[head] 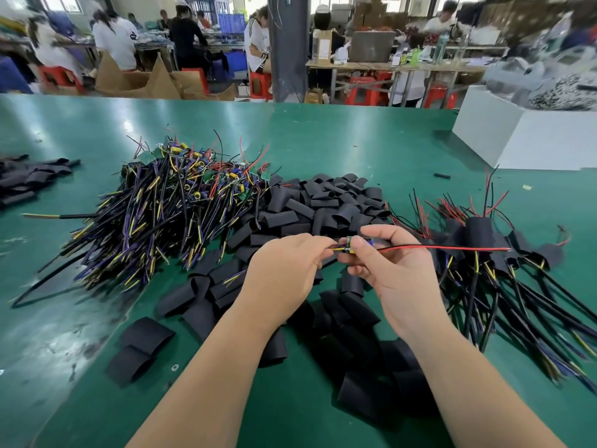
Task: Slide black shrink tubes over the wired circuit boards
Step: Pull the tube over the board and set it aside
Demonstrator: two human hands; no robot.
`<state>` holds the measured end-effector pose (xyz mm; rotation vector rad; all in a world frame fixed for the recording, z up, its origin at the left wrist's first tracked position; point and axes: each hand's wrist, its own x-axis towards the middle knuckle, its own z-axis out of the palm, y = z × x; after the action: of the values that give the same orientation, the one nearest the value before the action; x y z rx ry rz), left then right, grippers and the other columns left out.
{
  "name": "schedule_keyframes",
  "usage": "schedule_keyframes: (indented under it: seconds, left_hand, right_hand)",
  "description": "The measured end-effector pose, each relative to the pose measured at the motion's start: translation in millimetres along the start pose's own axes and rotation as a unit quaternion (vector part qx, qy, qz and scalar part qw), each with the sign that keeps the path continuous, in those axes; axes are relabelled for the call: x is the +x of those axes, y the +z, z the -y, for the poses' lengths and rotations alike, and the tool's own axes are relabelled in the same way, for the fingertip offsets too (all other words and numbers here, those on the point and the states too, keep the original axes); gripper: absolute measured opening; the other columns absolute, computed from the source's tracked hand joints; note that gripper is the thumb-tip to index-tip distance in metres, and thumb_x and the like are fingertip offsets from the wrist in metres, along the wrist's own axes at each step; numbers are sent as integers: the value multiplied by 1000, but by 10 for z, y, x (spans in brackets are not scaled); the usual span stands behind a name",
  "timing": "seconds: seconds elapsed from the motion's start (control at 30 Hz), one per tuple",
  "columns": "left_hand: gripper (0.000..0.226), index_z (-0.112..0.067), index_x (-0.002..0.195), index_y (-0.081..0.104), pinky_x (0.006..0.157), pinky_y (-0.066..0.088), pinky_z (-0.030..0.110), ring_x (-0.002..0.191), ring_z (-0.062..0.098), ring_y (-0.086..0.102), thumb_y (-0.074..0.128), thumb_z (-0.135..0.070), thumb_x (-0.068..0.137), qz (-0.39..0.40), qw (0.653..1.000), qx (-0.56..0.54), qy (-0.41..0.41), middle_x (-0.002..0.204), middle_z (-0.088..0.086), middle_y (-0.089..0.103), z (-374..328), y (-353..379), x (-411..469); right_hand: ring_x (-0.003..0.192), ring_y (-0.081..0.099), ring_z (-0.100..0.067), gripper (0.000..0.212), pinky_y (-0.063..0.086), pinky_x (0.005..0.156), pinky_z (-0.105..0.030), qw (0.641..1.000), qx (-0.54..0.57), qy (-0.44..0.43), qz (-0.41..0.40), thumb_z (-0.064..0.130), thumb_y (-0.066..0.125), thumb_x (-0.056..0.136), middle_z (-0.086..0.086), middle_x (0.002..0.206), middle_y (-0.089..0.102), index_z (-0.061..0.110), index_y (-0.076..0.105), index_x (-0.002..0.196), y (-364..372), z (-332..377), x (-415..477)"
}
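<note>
Both hands hold one wired circuit board (349,246) above the green table. My left hand (284,270) pinches its yellow-and-black cable end. My right hand (394,273) grips the board's other side, where red and black wires (445,248) stick out to the right. A heap of loose black shrink tubes (319,208) lies just behind and under my hands. Bare wired boards are piled at the left (168,202). Boards with tubes on them lie at the right (484,247).
More flat black tubes (142,347) lie near the table's front, and another small pile (22,179) sits at the far left edge. A white box (523,140) stands at the back right. Other workers sit at benches beyond the green table (323,134).
</note>
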<state>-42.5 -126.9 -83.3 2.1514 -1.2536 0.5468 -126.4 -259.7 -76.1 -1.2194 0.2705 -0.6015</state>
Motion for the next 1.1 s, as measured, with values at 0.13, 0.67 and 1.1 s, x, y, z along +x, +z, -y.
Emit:
schedule_keyframes:
  seconds: [0.13,0.67,1.1]
  left_hand:
    - [27,-17,105,68,48,47,37,59,23,59,44,-24,97,-12,998,52,-27,68,-2,64,-3,-26,-30]
    - [30,-22,102,62,49,39,32,60,20,56,36,-37,97,-56,990,15,-129,68,-4,64,308,-112,-63]
    - [23,-22,97,62,45,26,27,47,11,40,39,-27,99,-108,983,-52,-142,49,-7,39,370,-156,-64]
  right_hand:
    - [75,72,-31,38,54,59,-25,994,96,33,50,-12,50,90,-15,79,72,7,49,123,-24,11,-10]
    - [90,47,9,35,31,78,0,779,-538,-111,303,22,79,74,13,104,54,24,71,107,-89,-157,-79]
    - [116,39,-17,46,25,93,-30,775,-608,-135,110,39,66,86,11,124,47,35,55,131,-63,-223,-31]
